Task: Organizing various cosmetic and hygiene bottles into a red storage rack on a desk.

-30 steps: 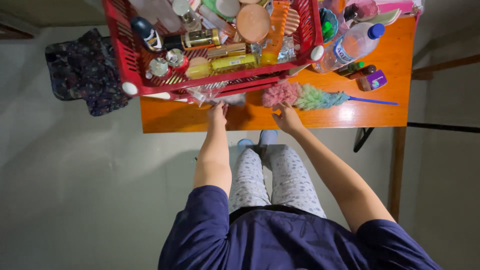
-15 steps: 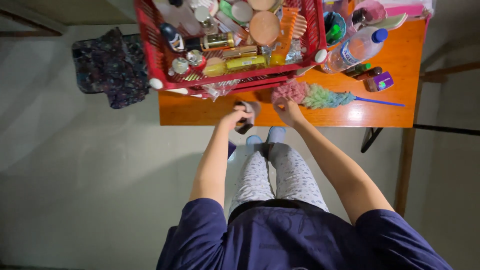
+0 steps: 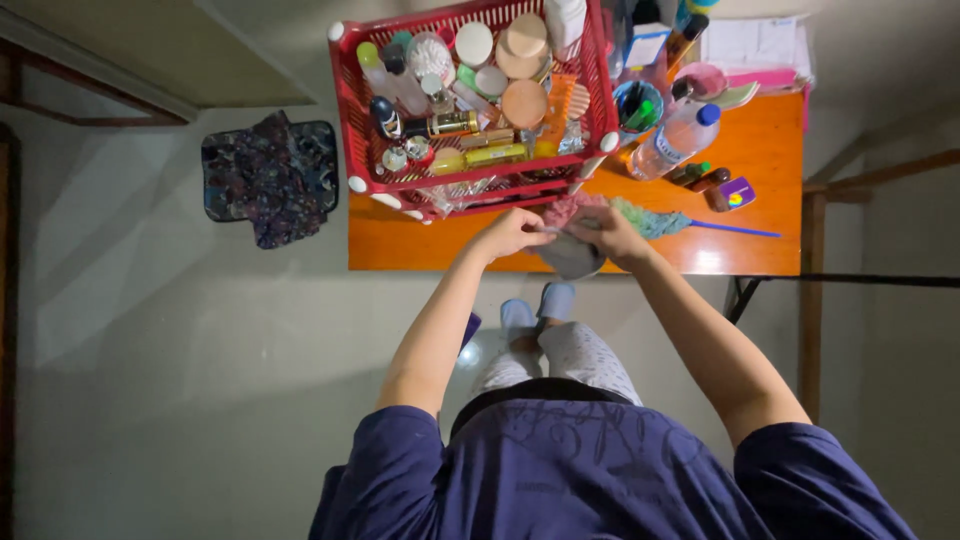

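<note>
The person is looking straight down over their own shoulders and dark blue shirt, with both arms reaching forward to the near edge of an orange table (image 3: pixel 420 245). The left hand (image 3: pixel 508 232) and the right hand (image 3: pixel 612 232) are meeting over that edge, and between them they are holding a small grey pouch-like thing (image 3: pixel 572 256), rounded at the bottom and hanging just below the fingers, partly over the table's rim. The left hand is curling narrowly, its fingertips pinching at the pouch's upper left side; the right hand is closing over the upper right side, thumb and fingers gathered tight. What exactly the grey thing is cannot be told from here.

Just beyond the right hand a fluffy duster (image 3: pixel 640 215) in pink and pale green is lying on the table, its thin blue handle running off to the right. The pouch is sitting nearer to the person than the duster, touching or nearly touching its pink end.

Behind the hands a red plastic basket (image 3: pixel 350 120) is standing on the table, packed with bottles, jars and round lids. To its right a clear water bottle (image 3: pixel 678 138) with a blue cap is lying tilted, near a cup of pens (image 3: pixel 636 105) and a small purple box (image 3: pixel 735 193). On the grey floor to the left a dark patterned mat (image 3: pixel 268 178) is lying, well apart from the table.
</note>
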